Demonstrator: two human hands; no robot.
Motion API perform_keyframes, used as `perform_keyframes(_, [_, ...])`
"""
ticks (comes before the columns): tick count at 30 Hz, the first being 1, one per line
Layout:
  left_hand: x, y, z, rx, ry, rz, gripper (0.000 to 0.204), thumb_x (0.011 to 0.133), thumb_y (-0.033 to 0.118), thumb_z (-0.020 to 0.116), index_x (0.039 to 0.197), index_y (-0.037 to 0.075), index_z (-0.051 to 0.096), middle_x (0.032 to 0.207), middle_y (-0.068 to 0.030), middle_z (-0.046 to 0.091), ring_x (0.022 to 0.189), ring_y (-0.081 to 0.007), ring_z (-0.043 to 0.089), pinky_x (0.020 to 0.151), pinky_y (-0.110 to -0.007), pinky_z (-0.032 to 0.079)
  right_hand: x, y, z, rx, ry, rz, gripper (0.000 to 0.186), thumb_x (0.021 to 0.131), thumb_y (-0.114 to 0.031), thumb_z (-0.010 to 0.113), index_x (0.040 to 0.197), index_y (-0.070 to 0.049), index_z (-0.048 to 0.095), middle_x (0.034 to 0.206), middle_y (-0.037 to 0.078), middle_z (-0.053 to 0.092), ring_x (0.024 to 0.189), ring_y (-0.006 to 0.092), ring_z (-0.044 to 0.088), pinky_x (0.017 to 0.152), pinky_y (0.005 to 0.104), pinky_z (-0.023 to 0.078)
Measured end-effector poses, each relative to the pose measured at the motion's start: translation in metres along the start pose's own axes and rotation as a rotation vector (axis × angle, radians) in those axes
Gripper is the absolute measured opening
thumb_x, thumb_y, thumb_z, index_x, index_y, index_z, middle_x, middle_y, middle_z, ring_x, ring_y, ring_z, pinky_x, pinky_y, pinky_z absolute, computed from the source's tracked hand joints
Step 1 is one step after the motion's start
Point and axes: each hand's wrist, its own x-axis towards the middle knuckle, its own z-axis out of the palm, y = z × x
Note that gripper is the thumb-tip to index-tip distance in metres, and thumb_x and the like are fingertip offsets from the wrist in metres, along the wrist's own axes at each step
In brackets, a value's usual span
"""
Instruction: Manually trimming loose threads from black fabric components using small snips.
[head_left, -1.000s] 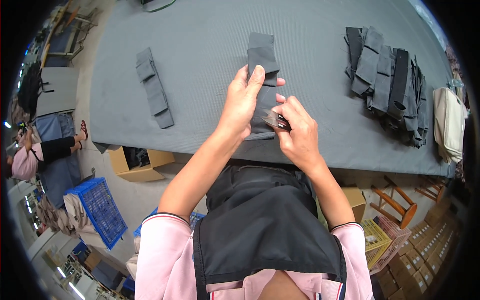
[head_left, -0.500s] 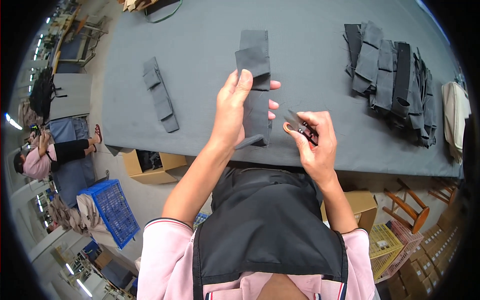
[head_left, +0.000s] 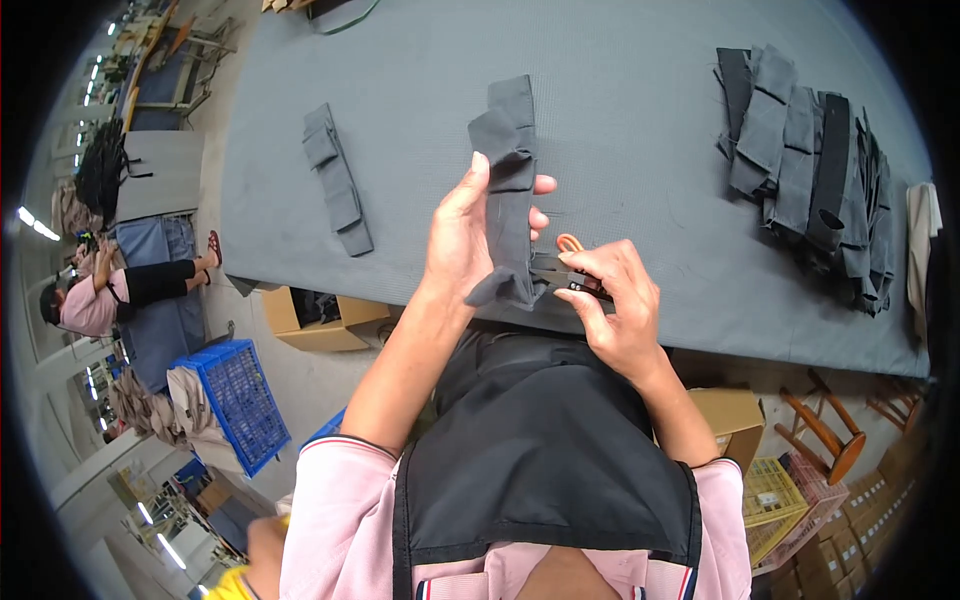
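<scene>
My left hand (head_left: 462, 235) is closed round a dark grey fabric strip (head_left: 511, 215) with folded, stitched-on flaps, held upright over the table near its front edge. The thumb lies along the strip's left side, and fingertips show past its right edge. In my right hand (head_left: 622, 305) is a pair of black thread snips (head_left: 578, 280) with an orange finger loop. The blades point left and meet the strip's right edge near its lower end; their tips are partly hidden by the cloth.
On the grey cloth-covered table (head_left: 620, 130) lies a similar single strip (head_left: 338, 180) at left and a pile of strips (head_left: 800, 170) at right. Below stand a cardboard box (head_left: 325, 325), a blue crate (head_left: 235, 405) and a wooden stool (head_left: 825, 430). Another person (head_left: 95, 300) is at far left.
My right hand has brought the snips left to the strip's lower right edge. The strip has tilted and bent slightly in my left hand. A yellow-clothed person has appeared at lower left.
</scene>
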Motion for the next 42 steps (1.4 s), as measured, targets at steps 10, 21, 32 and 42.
perform_keyframes(10, [-0.006,-0.005,0.007,0.035,0.009,-0.008,0.037,0.096,0.041,0.040,0.107,0.007,0.049,0.095,-0.0132,0.063,0.068,-0.0162,0.062,0.060,-0.029,0.051,-0.005,-0.005,-0.007,-0.237,0.081,-0.163,0.036,0.062,-0.005,0.074,0.096,-0.009,0.064,0.075,0.001,0.056,0.056,0.0177,0.047,0.052,0.0294,0.037])
perform_keyframes(21, [-0.013,-0.006,0.013,0.119,0.040,0.022,0.036,0.095,0.041,0.042,0.106,0.007,0.048,0.095,-0.0140,0.063,0.067,-0.0165,0.063,0.058,-0.028,0.051,-0.014,-0.017,-0.018,-0.344,0.078,-0.171,0.031,0.064,-0.004,0.072,0.093,-0.009,0.066,0.070,0.000,0.055,0.054,0.0170,0.047,0.050,0.0294,0.036])
perform_keyframes(32, [-0.015,-0.008,0.014,0.121,0.029,0.032,0.035,0.095,0.040,0.042,0.106,0.007,0.048,0.094,-0.0138,0.063,0.067,-0.0161,0.063,0.057,-0.027,0.051,-0.015,-0.023,-0.021,-0.381,0.057,-0.199,0.028,0.065,-0.004,0.070,0.092,-0.007,0.065,0.071,0.000,0.054,0.056,0.0163,0.050,0.050,0.0292,0.035])
perform_keyframes(42, [-0.018,-0.008,0.016,0.172,0.031,0.072,0.036,0.095,0.041,0.042,0.106,0.007,0.049,0.094,-0.0135,0.063,0.067,-0.0154,0.063,0.058,-0.027,0.051,-0.016,-0.028,-0.022,-0.415,0.041,-0.201,0.025,0.068,-0.003,0.068,0.092,-0.006,0.064,0.069,0.000,0.052,0.056,0.0149,0.051,0.050,0.0290,0.035])
